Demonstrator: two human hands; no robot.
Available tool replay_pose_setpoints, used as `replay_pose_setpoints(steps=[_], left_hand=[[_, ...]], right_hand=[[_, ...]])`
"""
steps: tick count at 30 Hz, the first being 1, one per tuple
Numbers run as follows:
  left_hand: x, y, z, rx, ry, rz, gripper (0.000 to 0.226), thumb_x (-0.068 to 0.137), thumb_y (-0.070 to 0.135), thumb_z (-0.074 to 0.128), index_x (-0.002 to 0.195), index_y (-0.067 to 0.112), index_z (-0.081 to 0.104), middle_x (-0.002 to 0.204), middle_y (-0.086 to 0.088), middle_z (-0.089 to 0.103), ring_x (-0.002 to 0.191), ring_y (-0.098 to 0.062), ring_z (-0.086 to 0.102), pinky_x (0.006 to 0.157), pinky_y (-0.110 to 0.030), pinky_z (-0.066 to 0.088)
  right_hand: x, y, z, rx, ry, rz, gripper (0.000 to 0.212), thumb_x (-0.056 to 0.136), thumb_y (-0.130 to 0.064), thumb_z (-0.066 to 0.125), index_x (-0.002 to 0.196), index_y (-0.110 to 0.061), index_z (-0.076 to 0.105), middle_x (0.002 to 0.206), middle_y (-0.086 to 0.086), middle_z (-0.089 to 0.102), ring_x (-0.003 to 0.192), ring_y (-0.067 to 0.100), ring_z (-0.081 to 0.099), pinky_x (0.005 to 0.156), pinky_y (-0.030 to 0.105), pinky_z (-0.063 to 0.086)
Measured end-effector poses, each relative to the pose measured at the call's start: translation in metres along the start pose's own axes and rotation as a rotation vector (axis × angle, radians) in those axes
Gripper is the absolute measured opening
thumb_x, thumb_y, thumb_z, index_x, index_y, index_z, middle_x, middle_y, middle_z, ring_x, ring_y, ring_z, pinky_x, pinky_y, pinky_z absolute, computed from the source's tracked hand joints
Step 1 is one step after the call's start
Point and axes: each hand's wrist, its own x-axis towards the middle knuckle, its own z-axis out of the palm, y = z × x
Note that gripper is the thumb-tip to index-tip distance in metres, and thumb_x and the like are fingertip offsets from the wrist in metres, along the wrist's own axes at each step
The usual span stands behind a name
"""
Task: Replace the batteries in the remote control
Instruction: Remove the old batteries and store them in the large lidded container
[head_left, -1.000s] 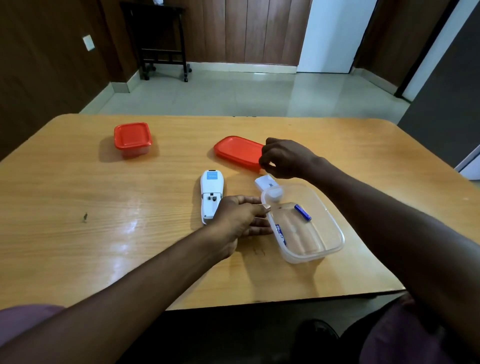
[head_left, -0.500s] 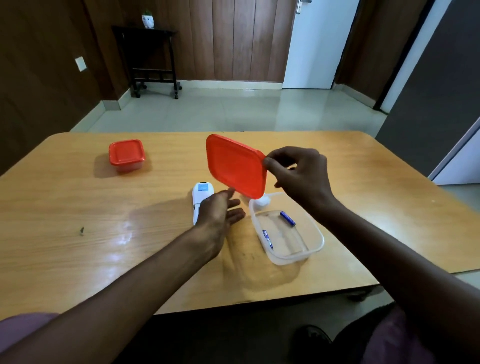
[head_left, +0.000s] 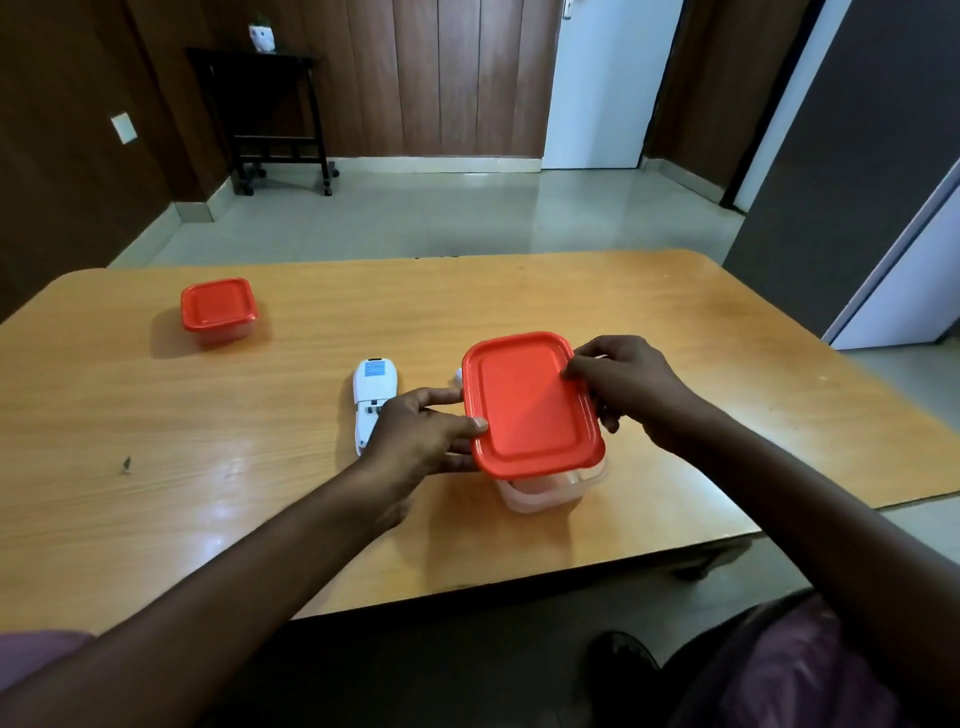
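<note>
A red rectangular lid (head_left: 530, 402) lies on top of the clear plastic container (head_left: 550, 493) in the middle of the table. My right hand (head_left: 626, 387) grips the lid's right edge. My left hand (head_left: 423, 434) holds its left edge, thumb on top. The white remote control (head_left: 371, 392) lies face down just left of my left hand, its battery bay open and its lower end hidden by the hand. A small white piece (head_left: 459, 375), perhaps the battery cover, peeks out behind the lid. The batteries inside the container are hidden by the lid.
A smaller closed container with a red lid (head_left: 218, 310) stands at the far left of the wooden table (head_left: 156, 467). The table's near edge runs below my forearms. A dark side table (head_left: 270, 114) stands by the back wall.
My right hand has brought the red lid down from the air onto the clear container. My left hand has moved right to the lid's left edge.
</note>
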Motion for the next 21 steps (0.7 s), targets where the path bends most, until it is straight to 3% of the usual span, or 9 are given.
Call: replay_pose_setpoints(steps=[4,7,10,13,17,19,21], left_hand=[[-0.001,-0.006,0.004,0.084,-0.013,-0.064,0.043,0.077,-0.002,0.080,0.115,-0.001,0.061,0.079,-0.021,0.070,0.055,-0.022,0.068,0.058,-0.036,0.064],[-0.003,-0.006,0.008,0.067,-0.020,-0.111,0.052,0.076,-0.005,0.081,0.120,0.002,0.054,0.088,-0.025,0.070,0.061,-0.027,0.068,0.057,-0.037,0.064],[-0.003,-0.005,0.009,0.018,-0.038,-0.147,0.066,0.073,-0.009,0.081,0.126,0.009,0.046,0.096,-0.025,0.072,0.065,-0.029,0.072,0.058,-0.038,0.064],[-0.002,-0.004,0.004,-0.017,-0.079,-0.158,0.066,0.071,-0.011,0.082,0.128,0.004,0.052,0.090,-0.020,0.074,0.064,-0.026,0.074,0.055,-0.035,0.063],[0.001,0.000,-0.002,0.036,-0.097,-0.172,0.064,0.071,-0.015,0.080,0.126,0.006,0.053,0.070,-0.011,0.074,0.065,-0.026,0.074,0.058,-0.037,0.063],[0.003,0.002,-0.005,0.095,-0.106,-0.179,0.063,0.072,-0.016,0.078,0.125,0.008,0.054,0.067,-0.008,0.072,0.066,-0.026,0.072,0.061,-0.039,0.064],[0.004,0.004,-0.006,0.161,-0.124,-0.184,0.061,0.073,-0.017,0.076,0.124,0.010,0.056,0.069,-0.008,0.071,0.068,-0.027,0.070,0.069,-0.042,0.064]], right_hand=[[0.002,0.007,0.002,-0.456,-0.028,-0.060,0.021,0.089,-0.020,0.054,0.097,-0.012,0.072,0.074,0.010,0.073,0.042,0.022,0.061,0.049,0.028,0.052],[0.005,0.012,0.008,-0.623,-0.065,-0.099,0.030,0.087,-0.018,0.050,0.099,-0.005,0.074,0.076,0.012,0.075,0.047,0.025,0.066,0.054,0.033,0.058],[0.010,0.012,0.012,-0.609,-0.115,-0.093,0.033,0.091,-0.013,0.045,0.108,-0.006,0.073,0.088,0.015,0.075,0.054,0.030,0.072,0.047,0.030,0.058],[0.015,0.011,0.012,-0.544,-0.175,-0.036,0.033,0.096,-0.015,0.049,0.123,-0.011,0.067,0.102,0.014,0.073,0.062,0.032,0.074,0.055,0.036,0.063],[0.016,0.010,0.008,-0.280,-0.270,0.084,0.031,0.096,-0.007,0.053,0.123,-0.011,0.065,0.093,0.014,0.070,0.069,0.030,0.071,0.055,0.037,0.062],[0.014,0.010,0.008,-0.185,-0.305,0.103,0.027,0.094,-0.004,0.049,0.116,-0.008,0.065,0.085,0.010,0.065,0.066,0.023,0.064,0.053,0.034,0.059],[0.014,0.013,0.012,-0.150,-0.267,0.085,0.025,0.096,-0.011,0.046,0.113,-0.007,0.065,0.090,0.009,0.064,0.069,0.023,0.063,0.050,0.030,0.056]])
